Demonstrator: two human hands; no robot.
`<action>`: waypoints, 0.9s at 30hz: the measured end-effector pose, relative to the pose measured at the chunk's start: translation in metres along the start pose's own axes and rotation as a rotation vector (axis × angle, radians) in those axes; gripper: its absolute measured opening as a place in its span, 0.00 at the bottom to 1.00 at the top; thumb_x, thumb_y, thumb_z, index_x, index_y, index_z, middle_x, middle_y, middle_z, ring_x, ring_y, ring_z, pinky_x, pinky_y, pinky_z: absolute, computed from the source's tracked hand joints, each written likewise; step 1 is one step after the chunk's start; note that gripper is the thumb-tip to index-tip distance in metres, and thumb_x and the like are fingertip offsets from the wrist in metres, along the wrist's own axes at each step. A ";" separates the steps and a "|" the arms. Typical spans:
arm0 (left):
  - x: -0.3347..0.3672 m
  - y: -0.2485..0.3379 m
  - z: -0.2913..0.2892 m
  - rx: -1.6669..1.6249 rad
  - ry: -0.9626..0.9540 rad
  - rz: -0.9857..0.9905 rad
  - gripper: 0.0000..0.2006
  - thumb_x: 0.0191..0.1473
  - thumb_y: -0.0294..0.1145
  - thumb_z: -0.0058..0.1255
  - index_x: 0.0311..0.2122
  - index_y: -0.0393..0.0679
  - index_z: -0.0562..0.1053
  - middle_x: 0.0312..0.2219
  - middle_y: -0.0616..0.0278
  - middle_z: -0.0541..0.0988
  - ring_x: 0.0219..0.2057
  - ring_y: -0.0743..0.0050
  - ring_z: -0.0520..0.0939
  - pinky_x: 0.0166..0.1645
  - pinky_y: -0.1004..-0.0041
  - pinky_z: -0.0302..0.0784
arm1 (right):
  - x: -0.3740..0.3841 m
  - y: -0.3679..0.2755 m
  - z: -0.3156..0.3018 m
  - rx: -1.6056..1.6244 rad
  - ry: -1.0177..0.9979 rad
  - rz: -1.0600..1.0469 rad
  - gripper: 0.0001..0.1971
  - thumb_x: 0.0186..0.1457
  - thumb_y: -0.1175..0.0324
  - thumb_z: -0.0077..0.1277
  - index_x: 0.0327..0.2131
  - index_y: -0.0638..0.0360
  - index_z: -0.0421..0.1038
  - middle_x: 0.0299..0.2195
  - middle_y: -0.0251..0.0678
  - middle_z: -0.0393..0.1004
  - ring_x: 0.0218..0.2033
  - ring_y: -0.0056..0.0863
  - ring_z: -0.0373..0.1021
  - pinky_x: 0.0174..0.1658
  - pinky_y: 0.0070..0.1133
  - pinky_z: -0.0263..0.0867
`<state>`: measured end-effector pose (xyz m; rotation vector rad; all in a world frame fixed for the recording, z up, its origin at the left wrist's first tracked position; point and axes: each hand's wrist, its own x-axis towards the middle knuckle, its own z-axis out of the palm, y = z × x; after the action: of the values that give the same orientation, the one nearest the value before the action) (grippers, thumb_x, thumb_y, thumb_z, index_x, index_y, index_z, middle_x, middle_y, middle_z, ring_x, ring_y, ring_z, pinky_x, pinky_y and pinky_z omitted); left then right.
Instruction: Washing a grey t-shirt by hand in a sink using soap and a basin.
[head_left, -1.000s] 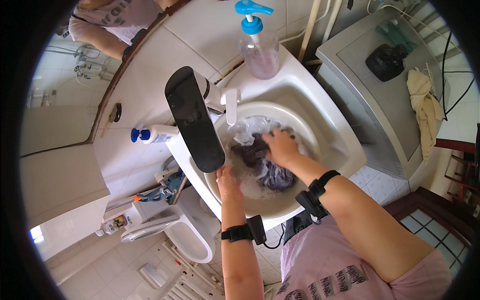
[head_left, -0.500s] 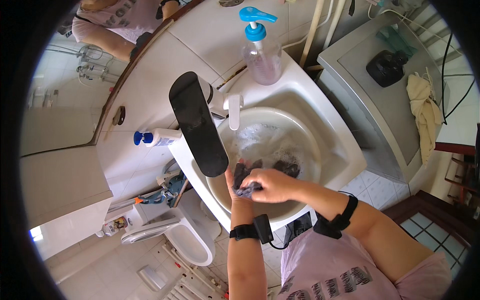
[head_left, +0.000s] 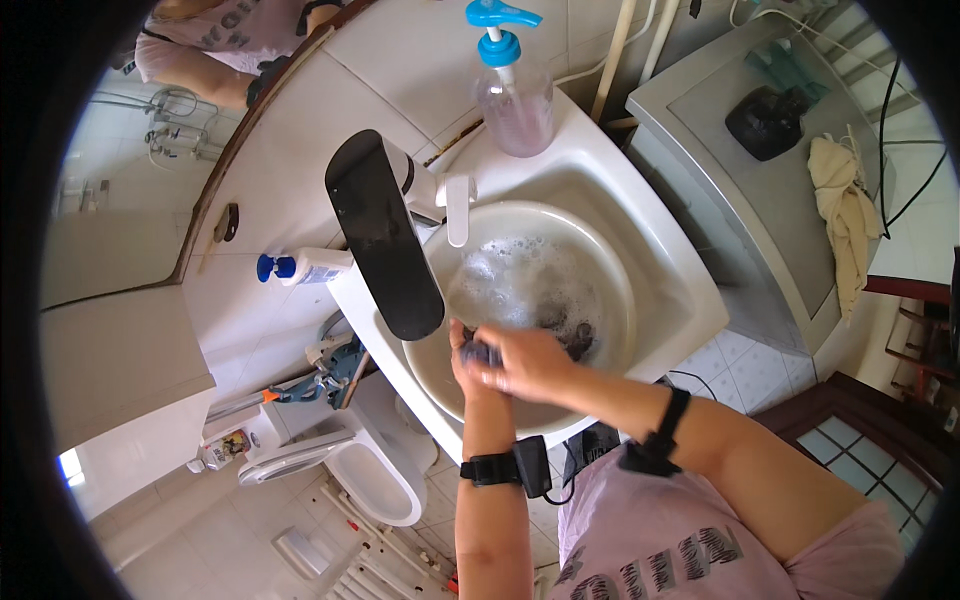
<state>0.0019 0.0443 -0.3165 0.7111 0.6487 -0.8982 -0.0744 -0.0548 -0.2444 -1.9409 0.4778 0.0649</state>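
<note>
A wet dark grey cloth (head_left: 481,353) is bunched between my two hands, above the near left part of a round cream basin (head_left: 622,262). My right hand (head_left: 530,362) is closed over it from the right, slightly blurred. Underneath and to the left, my left hand (head_left: 470,372) grips the same cloth, its fingers partly hidden by the right. Foamy, cloudy water (head_left: 508,275) lies in the basin. A further dark piece of fabric (head_left: 580,343) pokes out of the water, just beyond my right hand.
The basin stands in a white sink (head_left: 665,270). A long black-topped faucet (head_left: 385,235) with a white lever (head_left: 458,210) overhangs its left side. A blue pump bottle (head_left: 515,110) stands behind; a white bottle (head_left: 318,266) is at left. Further left is a toilet (head_left: 375,480); a grey washing machine (head_left: 735,185) is right.
My right hand has closed further over the cloth and against my left hand. The dark fabric in the water shows less above the surface. The whole view has shifted slightly.
</note>
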 end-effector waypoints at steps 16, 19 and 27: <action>-0.020 -0.031 0.053 0.458 0.262 0.094 0.15 0.54 0.37 0.40 0.40 0.37 0.68 0.36 0.58 0.74 0.38 0.67 0.76 0.41 0.67 0.75 | 0.053 0.085 -0.020 -0.164 -0.266 0.256 0.28 0.53 0.46 0.37 0.36 0.64 0.72 0.34 0.52 0.73 0.36 0.47 0.70 0.40 0.34 0.64; -0.014 -0.004 0.053 0.617 0.210 0.333 0.19 0.53 0.38 0.44 0.45 0.36 0.64 0.38 0.55 0.73 0.41 0.66 0.75 0.44 0.70 0.71 | 0.069 0.097 -0.046 -0.019 -0.184 0.426 0.33 0.48 0.39 0.40 0.37 0.66 0.72 0.36 0.55 0.72 0.40 0.44 0.69 0.44 0.31 0.62; 0.042 0.012 -0.035 1.122 0.203 -0.027 0.30 0.50 0.43 0.47 0.57 0.45 0.55 0.46 0.59 0.66 0.43 0.67 0.67 0.42 0.65 0.65 | 0.046 0.081 -0.020 -0.476 -0.433 0.260 0.30 0.45 0.67 0.51 0.54 0.55 0.55 0.49 0.54 0.60 0.50 0.44 0.61 0.51 0.35 0.58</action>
<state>0.0250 0.0570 -0.3658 1.8110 0.2773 -1.2073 -0.0648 -0.1135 -0.3190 -2.2268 0.4443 0.8118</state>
